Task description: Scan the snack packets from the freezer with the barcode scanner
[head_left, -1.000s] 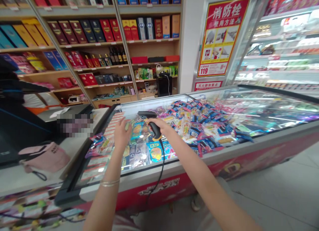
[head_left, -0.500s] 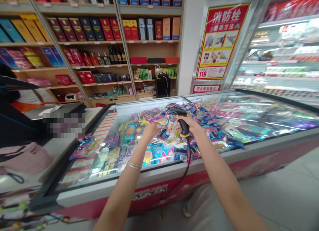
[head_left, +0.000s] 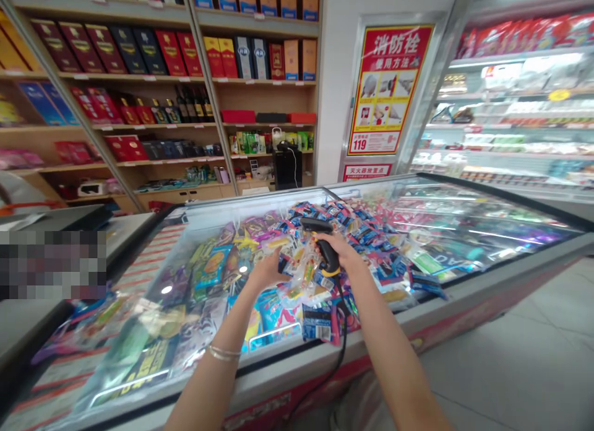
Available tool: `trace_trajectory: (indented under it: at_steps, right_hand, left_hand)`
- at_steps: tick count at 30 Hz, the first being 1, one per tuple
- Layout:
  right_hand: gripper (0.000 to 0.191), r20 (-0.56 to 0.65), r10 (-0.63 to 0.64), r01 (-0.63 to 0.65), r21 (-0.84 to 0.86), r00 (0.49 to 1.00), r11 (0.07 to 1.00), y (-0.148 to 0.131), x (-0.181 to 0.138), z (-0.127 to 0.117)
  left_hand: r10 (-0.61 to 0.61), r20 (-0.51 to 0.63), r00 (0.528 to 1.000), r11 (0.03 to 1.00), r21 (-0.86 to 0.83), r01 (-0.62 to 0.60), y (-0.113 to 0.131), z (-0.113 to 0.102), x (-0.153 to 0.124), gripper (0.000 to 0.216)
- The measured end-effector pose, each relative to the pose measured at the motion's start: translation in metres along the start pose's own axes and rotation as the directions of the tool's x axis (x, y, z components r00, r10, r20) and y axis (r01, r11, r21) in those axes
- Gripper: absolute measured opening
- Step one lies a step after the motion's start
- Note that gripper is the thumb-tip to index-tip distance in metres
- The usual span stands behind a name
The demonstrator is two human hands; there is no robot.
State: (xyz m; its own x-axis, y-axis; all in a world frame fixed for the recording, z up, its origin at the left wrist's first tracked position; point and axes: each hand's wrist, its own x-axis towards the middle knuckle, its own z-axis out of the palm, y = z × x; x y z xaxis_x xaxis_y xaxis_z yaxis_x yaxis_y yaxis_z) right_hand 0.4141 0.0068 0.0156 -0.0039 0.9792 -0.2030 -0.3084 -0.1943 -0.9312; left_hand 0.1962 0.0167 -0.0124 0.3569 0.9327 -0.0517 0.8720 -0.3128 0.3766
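A black barcode scanner [head_left: 329, 256] with yellow trim is gripped in my right hand [head_left: 341, 248], its head pointing left and its cord hanging down over the freezer's front. My left hand [head_left: 266, 271] hovers to the left of the scanner, above the pile. Its thumb and fingers are apart, and a dark blue packet shows in the gap; I see no firm hold on it. Small blue and pink snack packets [head_left: 318, 324] are heaped on the freezer's glass top under both hands. Some clear-wrapped snacks [head_left: 306, 276] lie between my hands.
The chest freezer [head_left: 260, 381] spans the view, with colourful packs under its glass. More packets [head_left: 99, 316] lie at its left end beside a counter [head_left: 132, 233]. Behind stand shelves of boxes and bottles [head_left: 197, 106], a red wall sign [head_left: 390, 87] and a lit chiller [head_left: 520, 121].
The view has shifted right and closer to the freezer. My left hand's fingers have spread from a closed pose. My right hand still holds the scanner over the packets.
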Motion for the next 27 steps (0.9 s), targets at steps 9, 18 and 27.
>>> trace_trajectory:
  at_steps: [9, 18, 27]
  right_hand:
    - [0.012, 0.071, -0.078, 0.081, -0.039, 0.994, 0.996, 0.010, -0.002, -0.009]
    - [0.014, 0.161, -0.121, 0.146, -0.156, 0.980, 0.977, 0.011, -0.014, 0.006]
    - [0.020, 0.294, -0.280, 0.403, -0.566, 0.914, 0.719, 0.000, -0.042, 0.022]
  left_hand:
    - [-0.181, -0.426, 0.887, 0.891, -0.452, -0.035, -0.017, 0.001, 0.007, 0.071]
    - [-0.275, -0.544, 0.793, 0.901, -0.434, 0.015, -0.004, -0.011, -0.007, 0.072]
    - [-0.093, -0.596, 0.797, 0.960, -0.266, -0.087, -0.002, -0.022, -0.015, 0.031]
